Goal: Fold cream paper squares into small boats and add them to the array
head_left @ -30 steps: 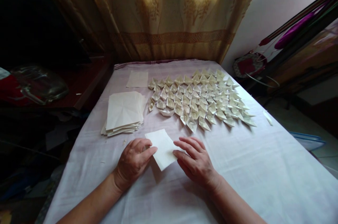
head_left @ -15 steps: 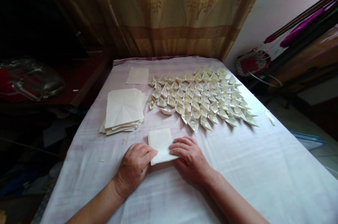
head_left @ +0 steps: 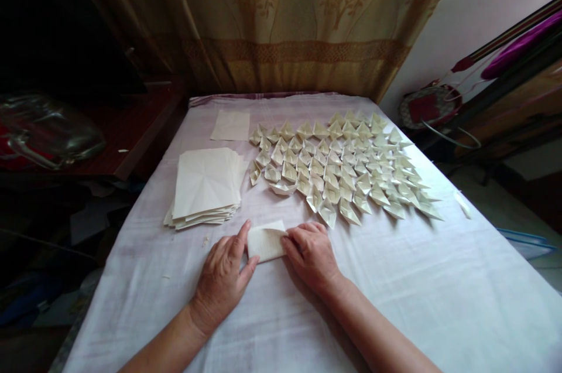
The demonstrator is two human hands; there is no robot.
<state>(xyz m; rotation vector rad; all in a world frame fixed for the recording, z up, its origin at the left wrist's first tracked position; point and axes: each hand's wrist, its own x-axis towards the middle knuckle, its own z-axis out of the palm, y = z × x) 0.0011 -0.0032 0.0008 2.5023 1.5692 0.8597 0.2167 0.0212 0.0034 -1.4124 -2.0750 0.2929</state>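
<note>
A small folded piece of off-white paper (head_left: 267, 241) lies on the cloth-covered table, its upper layer lifted slightly at the top. My left hand (head_left: 222, 276) holds its left edge, forefinger by the upper corner and thumb at the lower corner. The right edge is pinched by my right hand (head_left: 314, 253), whose fingers are curled together; part of the paper is hidden under them. Beyond my left hand sits a stack of creased paper sheets (head_left: 206, 182). Rows of folded paper boats (head_left: 331, 171) stand farther off, to the right of the stack.
A single paper sheet (head_left: 231, 126) lies behind the stack. Small paper scraps (head_left: 205, 241) dot the white cloth (head_left: 395, 303). A pale strip (head_left: 462, 204) rests near the right edge. A curtain (head_left: 285, 21) hangs behind, and a dark red cabinet (head_left: 132, 144) stands left.
The paper's near side has been folded up, so the piece is now shorter. My left forefinger has spread away from the thumb, and my right fingers have curled in at the edge.
</note>
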